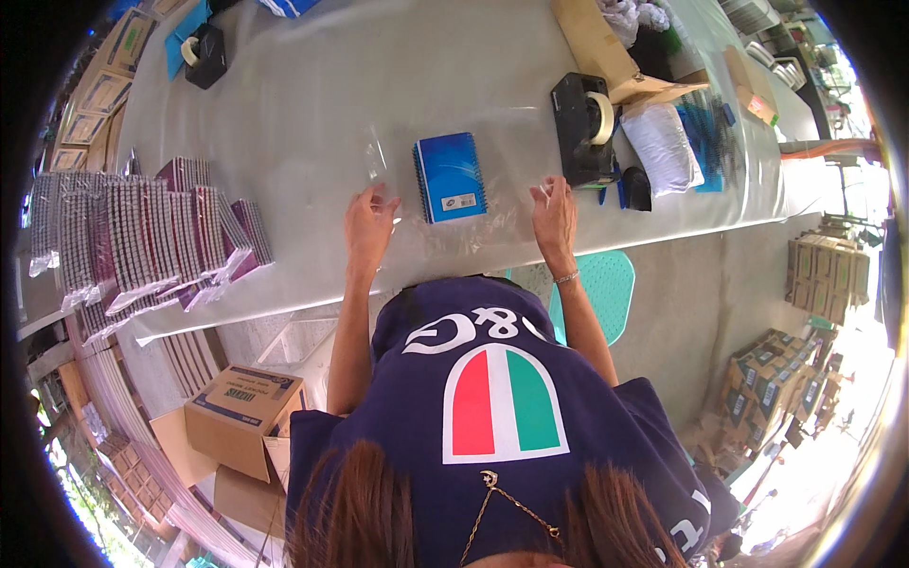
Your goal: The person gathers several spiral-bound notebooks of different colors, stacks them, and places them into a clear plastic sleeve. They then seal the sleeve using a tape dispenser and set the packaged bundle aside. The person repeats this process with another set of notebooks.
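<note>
A blue spiral notebook [450, 172] with a small white label lies on the table in front of me. Clear plastic film [453, 241] spreads under and around it, its edges hard to make out against the covering. To the notebook's left, my left hand [370, 227] has its fingers curled in on a bit of the film. My right hand [555, 220], a bracelet on its wrist, pinches the film on the other side. Neither hand touches the notebook. A black tape dispenser [578, 133] with a pale roll stands just beyond my right hand.
Stacks of plastic-wrapped spiral notebooks [156, 232] fill the table's left end. A second tape dispenser [205, 57] sits far left. At right are a white plastic packet [663, 147] and an open carton [606, 47]. An open cardboard box [244, 407] is below left; a turquoise stool [606, 293] is below right.
</note>
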{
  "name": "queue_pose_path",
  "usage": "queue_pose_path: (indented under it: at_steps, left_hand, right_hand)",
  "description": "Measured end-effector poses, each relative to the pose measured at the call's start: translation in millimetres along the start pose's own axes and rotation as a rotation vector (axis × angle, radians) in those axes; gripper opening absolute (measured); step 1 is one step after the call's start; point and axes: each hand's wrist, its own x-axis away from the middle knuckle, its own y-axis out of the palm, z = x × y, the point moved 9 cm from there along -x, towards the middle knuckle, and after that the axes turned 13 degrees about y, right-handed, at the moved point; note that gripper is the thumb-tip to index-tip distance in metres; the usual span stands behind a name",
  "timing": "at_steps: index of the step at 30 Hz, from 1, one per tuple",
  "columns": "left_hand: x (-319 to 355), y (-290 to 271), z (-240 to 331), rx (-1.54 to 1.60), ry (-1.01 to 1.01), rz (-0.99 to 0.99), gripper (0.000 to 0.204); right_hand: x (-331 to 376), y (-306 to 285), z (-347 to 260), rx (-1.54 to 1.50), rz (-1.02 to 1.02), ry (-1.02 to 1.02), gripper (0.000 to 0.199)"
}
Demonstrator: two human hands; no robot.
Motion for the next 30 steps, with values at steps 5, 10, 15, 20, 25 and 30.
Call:
queue_pose_path:
  at_steps: [5, 10, 15, 20, 25, 30]
  left_hand:
    - [-13, 23, -25, 0.17, -0.203, -0.096, 0.041]
    - [-15, 25, -10, 0.433, -0.275, -0.117, 0.032]
    - [-24, 11, 22, 0.024, 0.008, -0.072, 0.031]
    - [-28, 6, 38, -0.095, 0.109, 0.051, 0.03]
    - [-33, 14, 37, -0.053, 0.04, -0.019, 0.027]
    - [-29, 21, 32, -0.142, -0.055, -0.069, 0.028]
  right_hand:
    - [-35, 26, -3, -0.013, -0.219, 0.067, 0.028]
    - [-59, 48, 4, -0.267, -0.34, 0.154, 0.027]
    - [-61, 69, 4, -0.318, -0.717, 0.137, 0.026]
    - [-52, 64, -11, -0.49, -0.843, 0.296, 0.021]
    - [-50, 65, -30, -0.563, -0.947, 0.291, 0.02]
    - [-48, 52, -54, -0.416, -0.878, 0.193, 0.018]
